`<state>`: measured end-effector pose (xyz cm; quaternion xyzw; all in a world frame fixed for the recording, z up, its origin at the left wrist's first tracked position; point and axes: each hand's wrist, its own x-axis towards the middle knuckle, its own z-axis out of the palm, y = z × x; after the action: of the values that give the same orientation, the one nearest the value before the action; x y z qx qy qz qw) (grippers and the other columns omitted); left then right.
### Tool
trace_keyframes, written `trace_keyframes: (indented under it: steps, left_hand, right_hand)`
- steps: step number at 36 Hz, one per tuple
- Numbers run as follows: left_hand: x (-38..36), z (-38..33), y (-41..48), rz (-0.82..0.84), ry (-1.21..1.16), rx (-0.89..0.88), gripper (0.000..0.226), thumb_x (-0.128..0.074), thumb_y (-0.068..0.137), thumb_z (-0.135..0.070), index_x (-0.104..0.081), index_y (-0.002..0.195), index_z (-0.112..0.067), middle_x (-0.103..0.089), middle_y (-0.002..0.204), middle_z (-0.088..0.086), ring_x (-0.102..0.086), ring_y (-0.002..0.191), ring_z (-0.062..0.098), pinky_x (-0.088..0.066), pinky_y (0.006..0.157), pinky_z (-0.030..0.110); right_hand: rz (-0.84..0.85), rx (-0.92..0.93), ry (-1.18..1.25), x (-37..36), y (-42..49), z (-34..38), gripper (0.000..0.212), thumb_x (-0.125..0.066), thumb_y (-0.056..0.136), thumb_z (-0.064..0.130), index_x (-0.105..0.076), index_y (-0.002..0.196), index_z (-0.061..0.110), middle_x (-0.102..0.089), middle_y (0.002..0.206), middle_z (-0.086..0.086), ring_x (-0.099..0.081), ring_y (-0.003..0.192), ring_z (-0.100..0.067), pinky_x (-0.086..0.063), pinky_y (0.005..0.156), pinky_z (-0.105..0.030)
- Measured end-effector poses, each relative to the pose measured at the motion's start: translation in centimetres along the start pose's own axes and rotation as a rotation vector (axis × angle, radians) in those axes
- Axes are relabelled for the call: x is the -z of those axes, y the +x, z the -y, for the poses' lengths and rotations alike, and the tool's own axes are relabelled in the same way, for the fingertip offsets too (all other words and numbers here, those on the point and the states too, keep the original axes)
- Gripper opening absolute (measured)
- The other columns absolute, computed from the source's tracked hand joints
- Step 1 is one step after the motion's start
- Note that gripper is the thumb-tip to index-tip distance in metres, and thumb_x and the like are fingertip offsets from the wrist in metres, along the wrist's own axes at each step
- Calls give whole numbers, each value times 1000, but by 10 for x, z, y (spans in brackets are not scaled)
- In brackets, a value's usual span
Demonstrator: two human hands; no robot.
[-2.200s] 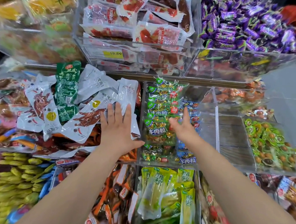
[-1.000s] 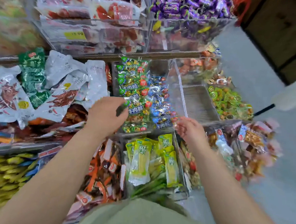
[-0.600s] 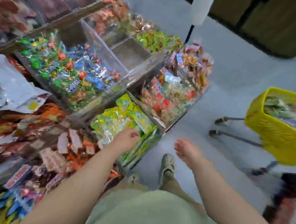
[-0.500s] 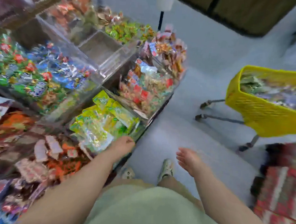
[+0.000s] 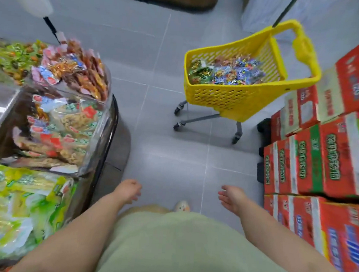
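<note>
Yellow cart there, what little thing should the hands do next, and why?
Probably step closer and reach the right hand toward the yellow cart to scoop some wrapped candies. Both the right hand and the left hand hold nothing and hang over the grey floor; the cart stands ahead, apart from them, with a heap of candies inside.

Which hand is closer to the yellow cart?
Right. The right hand hangs in line with the yellow cart, short of it; the left hand is off to the cart's left, beside the snack bins.
</note>
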<state>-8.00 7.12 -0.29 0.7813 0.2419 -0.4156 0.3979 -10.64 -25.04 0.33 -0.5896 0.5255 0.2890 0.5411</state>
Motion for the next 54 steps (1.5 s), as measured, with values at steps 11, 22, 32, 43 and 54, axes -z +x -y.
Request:
trace_keyframes:
  steps: [11, 22, 32, 43, 54]
  left_hand:
    - [18, -87, 59, 14, 10, 93, 20, -47, 97, -11, -54, 79, -5, -58, 76, 10, -50, 55, 19, -35, 48, 23]
    - [86, -232, 163, 65, 106, 68, 10, -45, 96, -11, -49, 87, -10, -52, 72, 10, -43, 51, 19, -27, 47, 21]
    - [125, -343, 228, 42, 267, 6, 21, -47, 95, -12, -51, 74, -12, -58, 74, 7, -50, 58, 20, -31, 52, 23]
    - [97, -405, 270, 42, 65, 164, 19, -44, 97, -12, -47, 78, -15, -51, 72, 6, -41, 55, 16, -27, 55, 22]
    - [72, -481, 339, -63, 96, 129, 13, -50, 90, -17, -60, 97, -13, -63, 95, 14, -60, 91, 29, -46, 84, 33]
  right_hand:
    - [10, -140, 256, 19, 39, 55, 19, -44, 97, 19, -51, 112, 12, -58, 99, -6, -57, 96, -23, -42, 84, -33]
    - [-26, -126, 437, -8, 88, 187, 25, -47, 97, 20, -51, 120, 11, -58, 108, -8, -58, 101, -23, -45, 83, -32]
    - [-6, -76, 313, -14, 120, 305, 22, -46, 98, 25, -52, 116, 15, -59, 89, 0, -58, 78, -12, -46, 67, -26]
    - [61, -46, 109, 3, 175, 444, 31, -48, 97, 21, -54, 121, 2, -61, 88, -10, -60, 92, -27, -48, 89, -38]
    - [195, 40, -216, -36, 240, 585, 30, -47, 96, 15, -55, 120, -1, -64, 92, -13, -60, 76, -19, -52, 75, -33]
